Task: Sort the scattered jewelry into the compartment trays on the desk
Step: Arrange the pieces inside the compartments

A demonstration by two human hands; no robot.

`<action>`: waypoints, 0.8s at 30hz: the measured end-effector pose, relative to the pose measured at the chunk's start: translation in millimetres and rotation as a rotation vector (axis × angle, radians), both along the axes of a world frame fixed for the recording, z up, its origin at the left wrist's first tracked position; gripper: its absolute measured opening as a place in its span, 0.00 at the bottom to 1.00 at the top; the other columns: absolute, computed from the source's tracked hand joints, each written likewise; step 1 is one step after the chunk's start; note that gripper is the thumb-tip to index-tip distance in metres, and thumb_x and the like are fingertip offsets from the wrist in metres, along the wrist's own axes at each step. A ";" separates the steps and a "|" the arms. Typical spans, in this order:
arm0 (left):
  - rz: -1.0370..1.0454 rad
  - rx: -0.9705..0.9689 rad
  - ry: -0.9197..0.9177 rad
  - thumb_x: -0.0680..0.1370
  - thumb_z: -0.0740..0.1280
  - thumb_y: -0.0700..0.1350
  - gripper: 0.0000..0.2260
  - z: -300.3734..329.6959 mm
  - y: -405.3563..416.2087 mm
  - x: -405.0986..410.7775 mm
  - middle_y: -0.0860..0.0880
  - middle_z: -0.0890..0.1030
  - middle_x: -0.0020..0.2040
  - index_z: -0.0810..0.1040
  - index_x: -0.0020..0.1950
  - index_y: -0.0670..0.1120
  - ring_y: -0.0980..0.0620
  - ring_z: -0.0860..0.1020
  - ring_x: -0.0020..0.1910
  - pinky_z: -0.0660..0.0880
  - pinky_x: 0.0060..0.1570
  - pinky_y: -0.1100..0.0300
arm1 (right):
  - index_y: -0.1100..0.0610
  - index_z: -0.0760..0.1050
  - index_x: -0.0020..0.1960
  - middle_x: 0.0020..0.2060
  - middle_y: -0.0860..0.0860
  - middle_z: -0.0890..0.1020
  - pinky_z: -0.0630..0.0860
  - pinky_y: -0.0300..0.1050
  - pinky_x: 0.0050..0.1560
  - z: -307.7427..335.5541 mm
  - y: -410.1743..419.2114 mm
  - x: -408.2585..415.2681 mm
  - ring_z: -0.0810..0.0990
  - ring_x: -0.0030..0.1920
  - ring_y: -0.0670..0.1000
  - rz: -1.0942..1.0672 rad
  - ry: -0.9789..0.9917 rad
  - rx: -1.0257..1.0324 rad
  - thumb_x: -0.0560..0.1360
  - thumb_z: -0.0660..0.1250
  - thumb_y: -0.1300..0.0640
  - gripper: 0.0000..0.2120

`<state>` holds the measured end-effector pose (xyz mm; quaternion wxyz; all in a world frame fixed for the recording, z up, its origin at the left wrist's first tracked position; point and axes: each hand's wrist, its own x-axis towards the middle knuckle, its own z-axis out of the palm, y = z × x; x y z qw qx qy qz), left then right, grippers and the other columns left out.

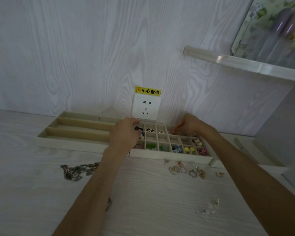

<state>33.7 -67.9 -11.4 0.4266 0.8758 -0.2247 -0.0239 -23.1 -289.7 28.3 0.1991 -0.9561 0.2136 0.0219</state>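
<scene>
Both hands over the grid tray [170,156], at the back of the desk [143,201] against the wall. Left hand [124,135] curled over the tray's left-hand cells, fingers bent down toward a small dark piece [138,128] in the back row; whether pinched on it, cannot tell. Right hand [186,125] bent over the back row further right, fingertips drawn together and pointing down into a cell; anything held hidden by the fingers, so not determinable.

Front row cells already hold coloured pieces: green, blue-white, yellow, pink. Long-slot tray [71,142] just left of the grid tray, slots running left to right, apparently bare.

Unsorted items nearer the body than the trays:
- chains [78,171] tangled in front of the long-slot tray, just left of the left forearm, long axis roughly left-right, matching the slots.
- rings [186,170] in a loose cluster just in front of the grid tray, between the two forearms, nearer the right one.
- small studs [209,207] well forward on the right.

Judgement: earring cells largely filled; chains and rings outstanding. Left hand the nearer one for the chains, right for the rings; either pickup needs a pull back toward the body.
</scene>
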 end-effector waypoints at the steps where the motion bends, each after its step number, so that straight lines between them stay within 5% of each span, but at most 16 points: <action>1: -0.001 0.002 0.001 0.76 0.68 0.45 0.17 0.1 0.3 0.2 0.49 0.79 0.62 0.76 0.65 0.51 0.48 0.81 0.52 0.77 0.54 0.49 | 0.61 0.83 0.51 0.45 0.54 0.83 0.74 0.36 0.44 1.2 -0.5 -0.9 0.78 0.43 0.45 0.008 -0.010 0.020 0.70 0.74 0.56 0.12; 3: 0.001 -0.001 0.008 0.76 0.68 0.44 0.17 0.2 0.7 1.0 0.50 0.79 0.62 0.75 0.65 0.51 0.48 0.81 0.53 0.77 0.55 0.50 | 0.61 0.82 0.51 0.40 0.51 0.82 0.68 0.30 0.36 2.9 -1.7 -2.9 0.74 0.36 0.42 0.022 -0.039 0.036 0.70 0.74 0.56 0.12; 8: -0.013 -0.015 0.015 0.77 0.67 0.43 0.16 0.6 1.3 1.8 0.49 0.79 0.62 0.76 0.65 0.51 0.50 0.82 0.48 0.78 0.54 0.50 | 0.61 0.82 0.52 0.36 0.49 0.81 0.70 0.32 0.37 14.1 -6.0 -10.4 0.76 0.33 0.40 0.022 -0.106 0.056 0.71 0.73 0.55 0.13; 13: 0.012 0.034 -0.022 0.78 0.65 0.43 0.16 2.9 3.1 0.7 0.48 0.79 0.61 0.75 0.66 0.51 0.49 0.80 0.54 0.75 0.57 0.53 | 0.56 0.83 0.51 0.47 0.51 0.85 0.74 0.37 0.52 38.7 16.8 -34.2 0.80 0.49 0.45 0.111 -0.190 0.093 0.71 0.72 0.54 0.11; 18: 0.009 0.086 -0.058 0.78 0.66 0.42 0.17 3.8 5.8 -0.4 0.49 0.79 0.61 0.75 0.66 0.52 0.50 0.79 0.52 0.73 0.53 0.58 | 0.53 0.84 0.48 0.22 0.41 0.76 0.65 0.28 0.28 41.5 67.5 -62.1 0.70 0.23 0.40 0.364 -0.109 0.084 0.71 0.72 0.55 0.06; 24: -0.033 0.065 -0.051 0.76 0.67 0.40 0.18 4.3 10.0 1.2 0.47 0.78 0.63 0.75 0.66 0.51 0.47 0.78 0.56 0.75 0.56 0.54 | 0.44 0.81 0.53 0.33 0.36 0.73 0.62 0.31 0.34 24.2 85.0 -84.0 0.69 0.33 0.37 0.592 -0.036 -0.447 0.73 0.70 0.52 0.10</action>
